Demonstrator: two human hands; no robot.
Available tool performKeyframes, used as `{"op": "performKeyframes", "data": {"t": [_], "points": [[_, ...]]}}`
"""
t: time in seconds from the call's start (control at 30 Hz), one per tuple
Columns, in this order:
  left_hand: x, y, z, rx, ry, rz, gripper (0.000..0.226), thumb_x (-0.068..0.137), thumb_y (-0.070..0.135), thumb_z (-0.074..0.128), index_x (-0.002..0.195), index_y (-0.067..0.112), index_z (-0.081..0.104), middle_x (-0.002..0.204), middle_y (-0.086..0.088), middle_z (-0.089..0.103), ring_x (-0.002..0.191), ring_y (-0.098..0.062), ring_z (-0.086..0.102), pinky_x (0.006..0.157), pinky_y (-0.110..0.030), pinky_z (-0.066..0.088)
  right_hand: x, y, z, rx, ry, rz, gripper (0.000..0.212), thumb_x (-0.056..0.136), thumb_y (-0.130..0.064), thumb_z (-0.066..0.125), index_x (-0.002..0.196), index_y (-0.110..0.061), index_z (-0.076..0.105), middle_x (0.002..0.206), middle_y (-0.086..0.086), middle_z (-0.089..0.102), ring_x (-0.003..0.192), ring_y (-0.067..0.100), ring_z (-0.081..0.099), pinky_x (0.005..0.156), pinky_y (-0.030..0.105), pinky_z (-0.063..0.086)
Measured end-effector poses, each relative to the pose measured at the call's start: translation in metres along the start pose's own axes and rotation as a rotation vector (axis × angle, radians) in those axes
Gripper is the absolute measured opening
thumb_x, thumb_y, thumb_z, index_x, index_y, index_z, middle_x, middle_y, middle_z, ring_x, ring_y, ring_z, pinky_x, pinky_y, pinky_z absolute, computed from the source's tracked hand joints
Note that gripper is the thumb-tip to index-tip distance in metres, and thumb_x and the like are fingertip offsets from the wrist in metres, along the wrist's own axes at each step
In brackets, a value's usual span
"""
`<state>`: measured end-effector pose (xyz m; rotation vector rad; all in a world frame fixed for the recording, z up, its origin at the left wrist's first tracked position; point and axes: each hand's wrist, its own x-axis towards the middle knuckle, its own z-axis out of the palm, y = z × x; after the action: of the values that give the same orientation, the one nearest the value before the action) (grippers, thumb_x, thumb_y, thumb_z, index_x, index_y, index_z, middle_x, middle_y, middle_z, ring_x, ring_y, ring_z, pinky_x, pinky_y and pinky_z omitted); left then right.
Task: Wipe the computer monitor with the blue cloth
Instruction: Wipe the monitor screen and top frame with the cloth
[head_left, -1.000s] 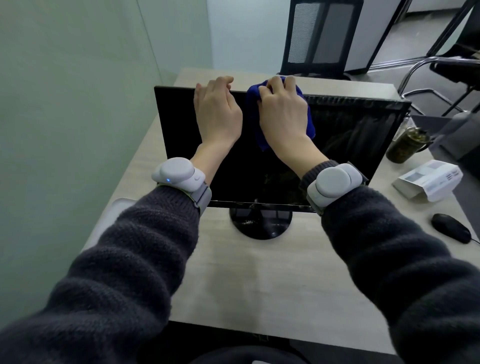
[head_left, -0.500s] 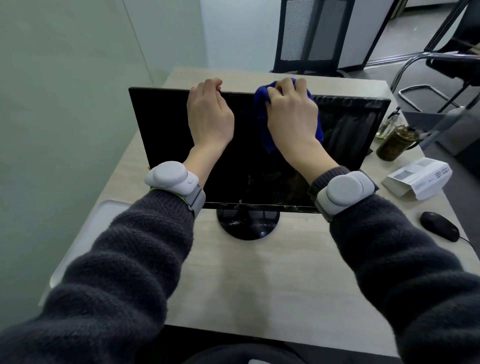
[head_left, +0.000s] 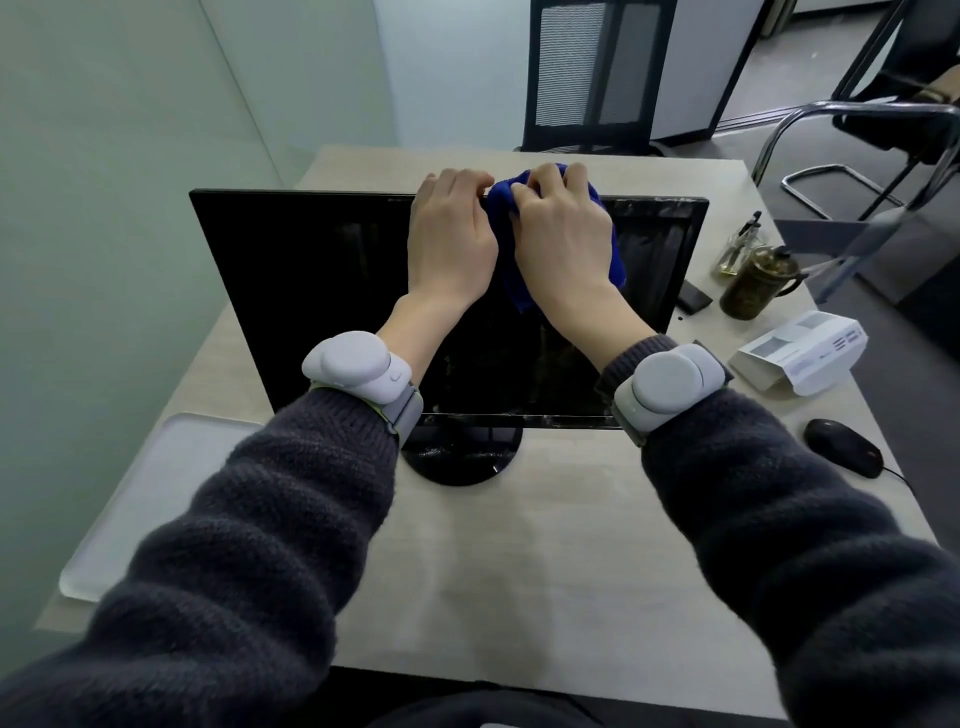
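A black computer monitor (head_left: 322, 291) stands on a round base in the middle of the light wooden desk (head_left: 519, 571), its dark screen facing me. My right hand (head_left: 563, 244) presses the crumpled blue cloth (head_left: 615, 260) against the upper middle of the screen, at the top edge. The cloth shows above and to the right of that hand. My left hand (head_left: 449, 241) lies just left of it, fingers curled over the monitor's top edge. Both hands nearly touch.
A black mouse (head_left: 844, 454) and a white box (head_left: 802, 356) lie on the desk at the right. A dark lidded jar (head_left: 756, 283) and a small glass (head_left: 737, 252) stand behind them. A white tray (head_left: 156, 499) lies at the left. Chairs stand beyond the desk.
My right hand and the cloth have slid left along the top edge toward my left hand. The left hand keeps its hold on the monitor's top edge.
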<state>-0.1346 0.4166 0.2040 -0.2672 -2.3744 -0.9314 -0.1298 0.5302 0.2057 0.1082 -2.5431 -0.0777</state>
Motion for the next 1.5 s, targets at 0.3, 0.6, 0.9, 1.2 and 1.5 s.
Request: {"op": "performKeyframes", "data": {"t": [0.3, 0.6, 0.9, 1.2, 1.5], "points": [[0.003, 0.028, 0.024, -0.029, -0.006, 0.004, 0.036, 0.087, 0.003, 0.036, 0.11, 0.004, 0.063, 0.112, -0.013, 0.064, 0.109, -0.028, 0.052, 0.094, -0.033, 0.041, -0.004, 0.038, 0.0, 0.004, -0.03, 0.026, 0.026, 0.098, -0.013, 0.04, 0.113, -0.007, 0.061, 0.121, 0.008, 0.054, 0.12, 0.028, 0.042, 0.059, 0.033, 0.033], [-0.003, 0.062, 0.054, -0.046, -0.059, 0.062, 0.035, 0.089, 0.004, 0.037, 0.113, 0.007, 0.062, 0.111, -0.01, 0.064, 0.107, -0.025, 0.052, 0.092, -0.029, 0.04, -0.018, 0.093, -0.005, -0.018, -0.025, 0.083, 0.025, 0.099, -0.014, 0.043, 0.116, -0.009, 0.061, 0.122, 0.008, 0.054, 0.118, 0.028, 0.043, 0.062, 0.033, 0.036], [0.0, 0.069, 0.067, -0.016, -0.024, 0.021, 0.037, 0.085, -0.001, 0.036, 0.109, 0.006, 0.063, 0.109, -0.01, 0.064, 0.106, -0.027, 0.051, 0.091, -0.029, 0.04, -0.027, 0.13, -0.008, 0.019, -0.045, 0.133, 0.027, 0.1, -0.015, 0.043, 0.12, -0.009, 0.059, 0.124, 0.009, 0.052, 0.119, 0.028, 0.041, 0.067, 0.034, 0.039], [-0.004, 0.076, 0.073, -0.025, -0.001, -0.005, 0.036, 0.085, -0.001, 0.036, 0.108, 0.006, 0.063, 0.107, -0.01, 0.065, 0.105, -0.027, 0.051, 0.092, -0.031, 0.041, -0.036, 0.156, -0.009, 0.105, -0.045, 0.173, 0.03, 0.1, -0.017, 0.04, 0.121, -0.007, 0.059, 0.124, 0.011, 0.051, 0.119, 0.029, 0.041, 0.077, 0.039, 0.047], [-0.005, 0.074, 0.072, -0.04, 0.062, -0.038, 0.038, 0.084, -0.001, 0.034, 0.108, 0.007, 0.063, 0.106, -0.009, 0.065, 0.103, -0.026, 0.05, 0.088, -0.023, 0.036, -0.05, 0.167, 0.001, 0.211, -0.073, 0.347, 0.029, 0.099, -0.02, 0.041, 0.108, -0.005, 0.065, 0.111, 0.012, 0.057, 0.112, 0.031, 0.043, 0.068, 0.037, 0.039]]}}
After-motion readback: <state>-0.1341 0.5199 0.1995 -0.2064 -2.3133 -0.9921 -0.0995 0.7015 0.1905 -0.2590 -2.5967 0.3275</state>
